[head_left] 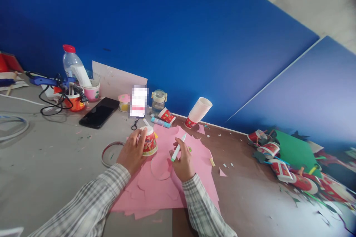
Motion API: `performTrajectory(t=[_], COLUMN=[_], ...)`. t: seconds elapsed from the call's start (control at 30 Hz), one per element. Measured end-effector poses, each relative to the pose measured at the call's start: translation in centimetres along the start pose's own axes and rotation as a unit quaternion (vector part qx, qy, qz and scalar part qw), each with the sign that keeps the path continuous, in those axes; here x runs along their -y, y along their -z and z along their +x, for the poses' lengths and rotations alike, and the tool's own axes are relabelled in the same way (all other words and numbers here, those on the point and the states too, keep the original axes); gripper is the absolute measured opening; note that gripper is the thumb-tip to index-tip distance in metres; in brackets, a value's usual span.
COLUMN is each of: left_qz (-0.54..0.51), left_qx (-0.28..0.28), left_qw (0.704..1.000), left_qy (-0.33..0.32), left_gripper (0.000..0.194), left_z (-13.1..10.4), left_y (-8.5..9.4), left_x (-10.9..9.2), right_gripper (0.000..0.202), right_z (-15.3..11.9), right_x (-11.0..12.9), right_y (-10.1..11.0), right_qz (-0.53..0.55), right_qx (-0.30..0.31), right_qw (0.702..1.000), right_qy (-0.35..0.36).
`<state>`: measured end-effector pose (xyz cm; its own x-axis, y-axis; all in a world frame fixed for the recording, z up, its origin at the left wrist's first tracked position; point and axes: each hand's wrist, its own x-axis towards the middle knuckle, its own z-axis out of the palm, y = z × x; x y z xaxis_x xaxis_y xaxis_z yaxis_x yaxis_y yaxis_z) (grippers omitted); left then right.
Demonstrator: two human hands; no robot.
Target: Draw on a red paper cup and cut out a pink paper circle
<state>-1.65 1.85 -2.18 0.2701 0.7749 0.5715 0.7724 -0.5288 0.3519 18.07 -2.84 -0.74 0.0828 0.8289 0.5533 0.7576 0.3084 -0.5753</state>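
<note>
A red patterned paper cup [149, 143] stands mouth down on the pink paper [194, 189]. My left hand [131, 152] grips it from the left, fingers over its side and top. Between the fingers of my right hand [183, 163] is a white marker with a green end [178, 150], its other end pointing up and away. A round outline [161, 177] shows on the paper between my hands. Just behind the cup lie small black scissors [135, 124], partly hidden, and a blue glue stick [160, 122].
A leaning stack of paper cups [198, 111] and a lidded glass jar [158, 102] stand along the blue partition. At left are a black phone [99, 113], a tape ring [105, 155] and a bottle [72, 61]. Cut cups [280, 170] and scraps pile up at right.
</note>
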Motion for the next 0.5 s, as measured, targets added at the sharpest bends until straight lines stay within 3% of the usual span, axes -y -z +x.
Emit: performTrajectory(t=[0.2, 0.4, 0.5], left_qz=[0.006, -0.06, -0.07], left_qx=[-0.004, -0.027, -0.049], left_qw=[0.999, 0.995, 0.993], left_qy=[-0.045, -0.074, -0.075], left_gripper=[0.092, 0.027, 0.016], left_z=[-0.1, -0.1, -0.1], left_y=[0.8, 2.3, 2.5], left_x=[-0.1, -0.9, -1.0], right_gripper=[0.047, 0.046, 0.044], right_z=[0.1, 0.0, 0.0], right_x=[0.0, 0.1, 0.3], right_y=[0.3, 0.5, 0.7], right_qz=[0.002, 0.006, 0.001], right_qx=[-0.001, 0.001, -0.004], right_qw=[1.0, 1.0, 1.0], right_qy=[-0.005, -0.004, 0.004])
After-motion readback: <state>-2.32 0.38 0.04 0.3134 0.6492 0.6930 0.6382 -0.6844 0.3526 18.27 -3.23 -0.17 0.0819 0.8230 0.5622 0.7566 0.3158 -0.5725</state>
